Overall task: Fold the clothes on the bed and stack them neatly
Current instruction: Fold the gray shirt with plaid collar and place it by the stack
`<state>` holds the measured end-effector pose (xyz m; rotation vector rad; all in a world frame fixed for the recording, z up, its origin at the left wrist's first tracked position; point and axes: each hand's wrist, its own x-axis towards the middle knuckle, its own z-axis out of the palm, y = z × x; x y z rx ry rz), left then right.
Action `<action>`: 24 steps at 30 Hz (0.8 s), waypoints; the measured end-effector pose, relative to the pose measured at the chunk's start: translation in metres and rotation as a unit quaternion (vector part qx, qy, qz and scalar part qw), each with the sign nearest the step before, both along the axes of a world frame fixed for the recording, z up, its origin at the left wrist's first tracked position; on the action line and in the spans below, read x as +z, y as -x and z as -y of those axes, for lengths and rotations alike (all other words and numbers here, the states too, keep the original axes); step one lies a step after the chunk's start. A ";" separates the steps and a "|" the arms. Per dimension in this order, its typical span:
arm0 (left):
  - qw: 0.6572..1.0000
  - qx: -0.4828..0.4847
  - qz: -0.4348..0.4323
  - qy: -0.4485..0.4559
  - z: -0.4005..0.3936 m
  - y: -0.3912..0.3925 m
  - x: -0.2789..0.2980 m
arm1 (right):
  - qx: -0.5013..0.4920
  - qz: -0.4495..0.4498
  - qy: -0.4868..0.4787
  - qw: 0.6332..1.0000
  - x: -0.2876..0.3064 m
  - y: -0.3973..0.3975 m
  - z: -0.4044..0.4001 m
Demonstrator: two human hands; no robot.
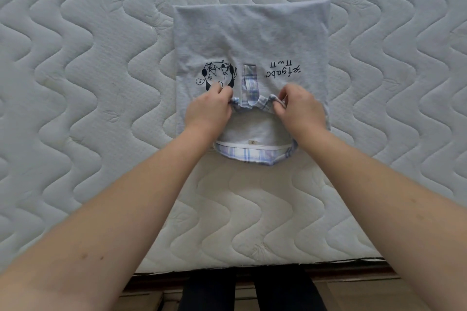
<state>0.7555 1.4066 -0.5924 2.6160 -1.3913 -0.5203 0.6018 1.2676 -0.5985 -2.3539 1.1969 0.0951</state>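
1. Nearest, dark-clad legs (252, 293) stand against the bed's wooden edge (353, 272).
2. Two bare forearms reach out over the quilted white mattress (75, 83).
3. The left hand (208, 111) pinches the plaid collar (255, 156) on one side of the placket, fingers curled round the cloth.
4. The right hand (299, 108) pinches the collar on the other side the same way.
5. The light blue shirt (252, 38) lies folded flat mid-mattress, collar toward the person, its cartoon print (219, 73) and lettering (283, 69) facing up.
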 end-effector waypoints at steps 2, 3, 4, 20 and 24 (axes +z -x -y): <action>1.000 0.004 -0.024 0.011 -0.006 0.000 -0.002 | -0.006 -0.013 -0.028 0.999 -0.002 0.004 0.003; 0.999 -0.010 -0.032 0.031 -0.010 0.000 -0.002 | -0.013 -0.008 -0.050 0.999 -0.002 0.008 0.004; 0.997 -0.038 -0.025 0.064 -0.014 0.000 -0.001 | -0.017 0.007 -0.071 0.997 0.000 0.012 0.005; 0.944 -0.262 0.111 0.168 -0.081 0.008 0.010 | 0.292 0.003 0.145 0.945 0.018 0.101 -0.031; 0.985 -0.113 0.084 0.096 -0.070 0.003 0.010 | 0.081 0.021 0.025 0.996 0.016 0.088 -0.024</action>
